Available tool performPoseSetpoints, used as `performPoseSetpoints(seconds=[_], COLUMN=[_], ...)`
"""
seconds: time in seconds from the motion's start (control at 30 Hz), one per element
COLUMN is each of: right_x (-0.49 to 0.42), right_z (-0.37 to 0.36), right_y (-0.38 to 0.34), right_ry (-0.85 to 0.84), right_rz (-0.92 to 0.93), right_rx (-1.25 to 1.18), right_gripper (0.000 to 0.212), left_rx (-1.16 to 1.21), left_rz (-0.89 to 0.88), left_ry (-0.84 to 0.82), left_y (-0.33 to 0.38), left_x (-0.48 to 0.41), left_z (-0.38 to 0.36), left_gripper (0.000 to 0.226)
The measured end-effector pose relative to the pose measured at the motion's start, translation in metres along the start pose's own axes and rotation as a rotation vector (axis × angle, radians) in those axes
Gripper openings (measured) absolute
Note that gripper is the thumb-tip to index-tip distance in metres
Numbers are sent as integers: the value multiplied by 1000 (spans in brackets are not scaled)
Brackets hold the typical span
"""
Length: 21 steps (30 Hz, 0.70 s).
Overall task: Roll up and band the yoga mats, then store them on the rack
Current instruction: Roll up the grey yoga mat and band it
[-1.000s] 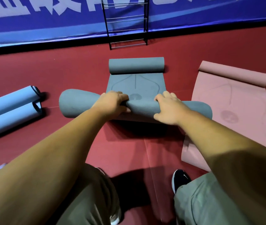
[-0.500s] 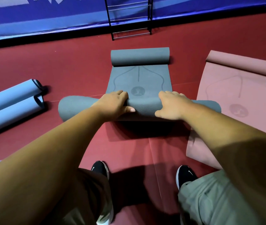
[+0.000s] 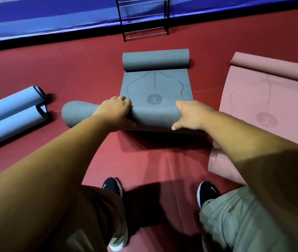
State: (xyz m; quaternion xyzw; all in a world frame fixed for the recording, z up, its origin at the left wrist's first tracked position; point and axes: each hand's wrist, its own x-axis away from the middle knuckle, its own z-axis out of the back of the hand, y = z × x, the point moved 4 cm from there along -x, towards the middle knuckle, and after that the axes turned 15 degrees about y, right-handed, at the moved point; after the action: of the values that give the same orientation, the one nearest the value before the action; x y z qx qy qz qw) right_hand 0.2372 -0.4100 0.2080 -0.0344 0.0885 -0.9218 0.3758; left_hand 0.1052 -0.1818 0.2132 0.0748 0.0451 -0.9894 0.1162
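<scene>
Grey mat [image 3: 155, 84] lies half rolled on the red floor [image 3: 82, 70] below a blue banner [image 3: 53, 17] and black rack [image 3: 145, 35], with the left hand [image 3: 115, 111] and right hand [image 3: 190, 113] gripping its near roll.

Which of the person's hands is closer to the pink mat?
Right. The right hand grips the grey mat close beside the pink mat; the left hand grips the same roll farther off, on its other side.
</scene>
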Motion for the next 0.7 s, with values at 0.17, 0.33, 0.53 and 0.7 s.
performPoseSetpoints(seconds=[0.17,0.33,0.53,0.7], right_x=[-2,-4,-9,-10], right_z=[-5,-11,-19,-25], right_y=[-6,-11,-18,-17], right_ry=[-88,-117,-140,-185], right_rz=[17,40,75,76], right_rx=[0,-7,-63,-70], right_gripper=[51,37,35,31], left_rx=[-70,-122,-91,14], left_rz=[17,39,71,-25], left_ry=[-46,-107,-157,-81], left_y=[-2,-4,-10,-23], left_x=[1,5,11,19], left_z=[-2,-4,-4,-11], left_gripper=[61,67,65,67])
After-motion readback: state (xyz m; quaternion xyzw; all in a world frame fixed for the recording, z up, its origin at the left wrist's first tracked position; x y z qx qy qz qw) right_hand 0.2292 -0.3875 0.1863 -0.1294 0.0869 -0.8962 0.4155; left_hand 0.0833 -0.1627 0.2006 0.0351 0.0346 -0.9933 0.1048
